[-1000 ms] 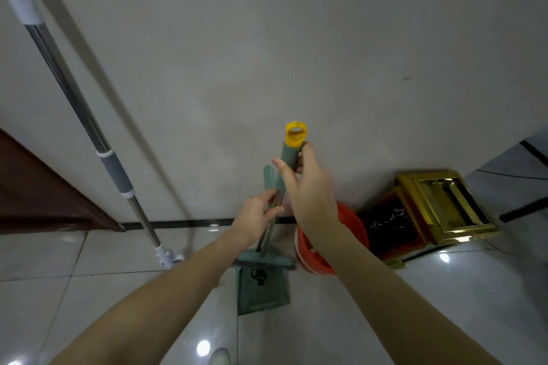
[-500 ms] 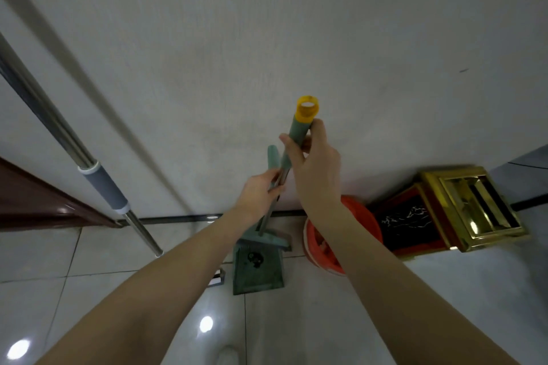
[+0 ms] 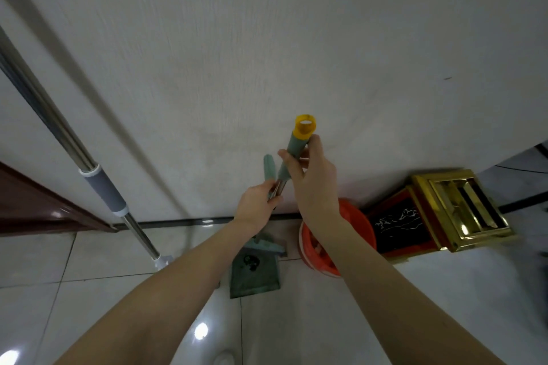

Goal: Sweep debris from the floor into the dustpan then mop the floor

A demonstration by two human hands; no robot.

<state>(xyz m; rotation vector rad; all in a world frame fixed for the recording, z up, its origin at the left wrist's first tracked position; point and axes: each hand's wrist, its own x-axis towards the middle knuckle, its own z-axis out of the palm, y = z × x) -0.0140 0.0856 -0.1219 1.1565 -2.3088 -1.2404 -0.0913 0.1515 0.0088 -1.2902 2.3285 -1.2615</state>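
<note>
Since half a second ago the hands have hardly shifted on their handles; the yellow cap (image 3: 305, 127) sits a little lower in view, and the foot of the mop (image 3: 103, 187) shows again on the floor (image 3: 296, 320).

Nearest, both forearms reach forward. The left hand (image 3: 256, 207) has its grip curled tight round the dustpan handle (image 3: 268, 167), whose short green end sticks up above the fingers. Just right of it and higher, the right hand (image 3: 314, 187) has its grip pinched on the green sleeve of the broom handle (image 3: 296, 148), thumb on one side, fingers on the other, right under the cap. The broom's metal shaft runs down beside the left grip.

Below both grips the green dustpan (image 3: 255, 275) stands on the floor tiles. Under the right wrist sits an orange bucket (image 3: 358, 225), and further right a gold-topped bin (image 3: 462, 207). Well left of the left grip the mop leans against the wall (image 3: 267, 38).
</note>
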